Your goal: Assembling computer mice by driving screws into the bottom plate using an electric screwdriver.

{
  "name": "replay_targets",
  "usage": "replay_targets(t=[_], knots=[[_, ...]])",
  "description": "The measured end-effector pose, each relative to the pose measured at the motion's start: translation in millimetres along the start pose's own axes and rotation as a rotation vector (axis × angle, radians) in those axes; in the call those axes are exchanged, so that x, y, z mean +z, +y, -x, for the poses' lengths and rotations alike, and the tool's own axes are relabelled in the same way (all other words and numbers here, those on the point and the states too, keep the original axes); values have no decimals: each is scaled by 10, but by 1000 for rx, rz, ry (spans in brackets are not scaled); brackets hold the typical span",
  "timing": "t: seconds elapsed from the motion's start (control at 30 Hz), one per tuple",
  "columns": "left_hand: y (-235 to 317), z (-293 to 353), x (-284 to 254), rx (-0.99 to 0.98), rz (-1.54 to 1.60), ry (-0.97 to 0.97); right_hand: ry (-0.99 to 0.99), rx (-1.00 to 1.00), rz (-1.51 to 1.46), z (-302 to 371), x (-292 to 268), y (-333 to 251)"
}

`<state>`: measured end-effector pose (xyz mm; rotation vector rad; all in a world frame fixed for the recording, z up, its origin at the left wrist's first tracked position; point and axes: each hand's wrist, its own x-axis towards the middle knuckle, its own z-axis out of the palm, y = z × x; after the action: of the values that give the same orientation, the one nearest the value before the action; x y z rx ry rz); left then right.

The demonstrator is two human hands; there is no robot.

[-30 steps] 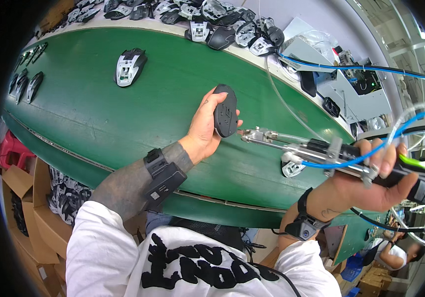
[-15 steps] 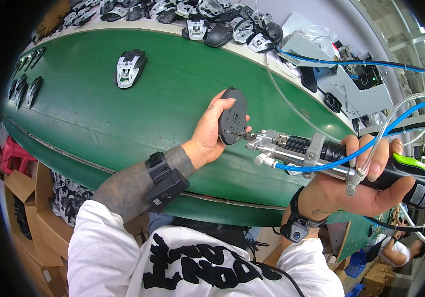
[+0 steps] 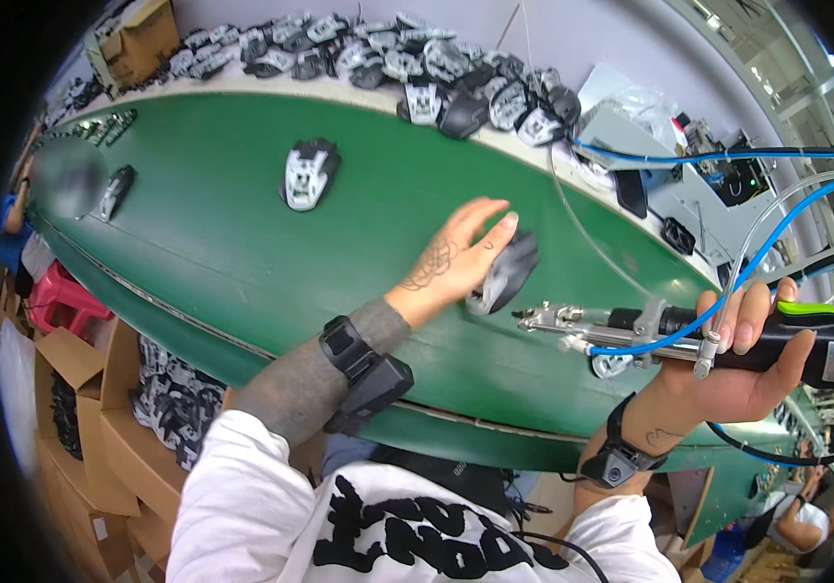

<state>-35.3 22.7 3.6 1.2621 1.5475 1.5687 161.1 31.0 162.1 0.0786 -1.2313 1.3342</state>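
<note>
My left hand (image 3: pixel 458 255) is palm down over the green work surface (image 3: pixel 213 248), its visible fingers stretched out. Right beside its thumb is a dark grey computer mouse (image 3: pixel 511 270) with its rounded top up, slightly blurred; the thumb partly covers it. My right hand (image 3: pixel 728 364) is wrapped round a black powered screwdriver (image 3: pixel 796 350) with a lime-green lever, a metal front end and air tubes. The driver's tip (image 3: pixel 526 317) points left, just below the mouse and apart from it. Farther left lies a white and black mouse shell (image 3: pixel 307 177).
Many mouse parts (image 3: pixel 436 63) line the back ledge. A grey machine (image 3: pixel 718 175) stands at the back right, with a blue hose (image 3: pixel 786 233) running to the driver. Cardboard boxes (image 3: pixel 111 408) and a pink stool (image 3: pixel 65 296) are at lower left. People (image 3: pixel 806 525) sit at far right.
My left hand has turned over from holding the mouse underside up to lying over it, fingers extended; the mouse is now top up. The driver tip has come away from it. The view has shifted.
</note>
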Motion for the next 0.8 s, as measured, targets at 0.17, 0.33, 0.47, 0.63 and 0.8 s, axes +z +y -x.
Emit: replay_targets(t=[0.17, 0.33, 0.47, 0.63, 0.8], knots=[[-248, -366, -1017, 347, -1069, 550, 167, -51, 89, -85, -108, -40], [-486, -253, -1458, -303, -1031, 450, 254, -77, 195, -61, -93, -33], [-235, -207, -1225, -190, -1085, 246, 283, -82, 217, -13, -115, -98], [-74, 4, -603, 126, -542, -134, 332, -144, 182, -50, -133, -60], [251, -27, -51, -284, 924, -274, 365, -268, 317, -241, -295, -148]])
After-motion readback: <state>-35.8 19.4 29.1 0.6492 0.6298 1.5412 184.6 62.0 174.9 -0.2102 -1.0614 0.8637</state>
